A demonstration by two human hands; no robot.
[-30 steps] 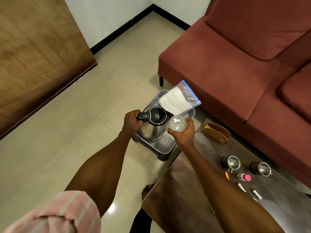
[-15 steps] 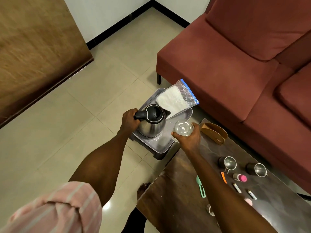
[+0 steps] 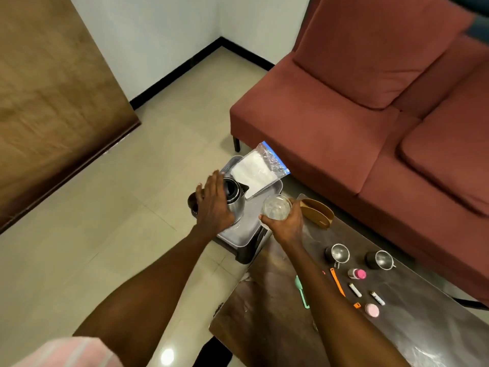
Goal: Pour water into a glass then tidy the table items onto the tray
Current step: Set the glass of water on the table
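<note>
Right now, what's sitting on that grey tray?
On the grey tray: a steel kettle, partly covered by the left hand, and a clear bag holding something white. The tray floor under them is hidden.

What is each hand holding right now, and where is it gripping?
The right hand holds the glass by its side wall, fingers wrapped around it. The left hand lies open over the kettle on the tray, gripping nothing.

A pink short sleeve with pale stripes is worn on the left arm; both forearms are left bare.
</note>
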